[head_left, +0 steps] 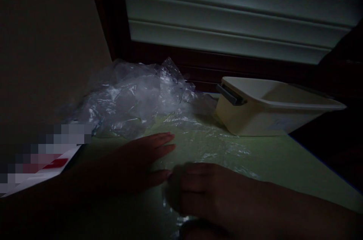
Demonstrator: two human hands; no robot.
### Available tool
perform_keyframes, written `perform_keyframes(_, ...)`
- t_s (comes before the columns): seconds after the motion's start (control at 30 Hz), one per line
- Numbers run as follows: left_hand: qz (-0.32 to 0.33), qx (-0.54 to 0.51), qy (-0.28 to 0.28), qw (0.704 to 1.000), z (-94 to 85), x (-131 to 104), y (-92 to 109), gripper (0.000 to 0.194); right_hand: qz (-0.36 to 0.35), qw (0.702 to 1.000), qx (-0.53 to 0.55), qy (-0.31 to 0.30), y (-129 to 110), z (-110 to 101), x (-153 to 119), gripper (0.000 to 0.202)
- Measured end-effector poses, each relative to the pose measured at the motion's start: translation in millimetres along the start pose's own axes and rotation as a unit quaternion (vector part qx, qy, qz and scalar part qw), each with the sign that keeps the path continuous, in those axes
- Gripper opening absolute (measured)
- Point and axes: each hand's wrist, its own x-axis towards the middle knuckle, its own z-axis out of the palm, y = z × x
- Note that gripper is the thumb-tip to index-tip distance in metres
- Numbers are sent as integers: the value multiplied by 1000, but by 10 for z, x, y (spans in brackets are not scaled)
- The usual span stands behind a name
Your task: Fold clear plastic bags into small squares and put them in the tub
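Observation:
In the dim head view my left hand [141, 158] reaches in low over a pale green tabletop [300, 168]. Its fingers are stretched out and the thumb stands apart, with nothing visible between them. To the right of it, my right hand [211, 191] has its fingers bent together and pointing left. What those fingers hold, if anything, is lost in shadow and blur. Thin clear plastic film [210, 155] with bright glints lies flat around both hands. Beyond them rises a crumpled heap of clear plastic [136, 92].
A cream plastic bin [252, 119] with a dark grey handle sits at the back right, by the table's edge. Behind are white slats [227, 17] in a dark frame. At left lies a white and red item [58, 162], partly blurred out, near a wall.

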Motion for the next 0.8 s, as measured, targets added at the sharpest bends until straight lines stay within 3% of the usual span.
perform_keyframes(0.13,13,19,17,1000,-3,28,17,49,1,1000,7,-16,-31,7,24,15)
perform_keyframes(0.27,1,5,54,999,-73,61,61,43,46,996,75,-22,-37,-2,25,15)
perform_keyframes(0.43,35,-109,72,991,-192,75,116,38,129,970,198,59,-40,-51,-11,7)
perform_keyframes(0.6,47,-169,17,984,-218,115,177,19,213,907,340,133,15,-58,6,16)
perform_keyframes(0.73,23,-145,44,988,-179,159,202,6,254,825,472,181,107,10,42,27)
perform_keyframes(0.8,15,-148,56,987,-149,182,196,6,257,804,496,202,143,48,49,36)
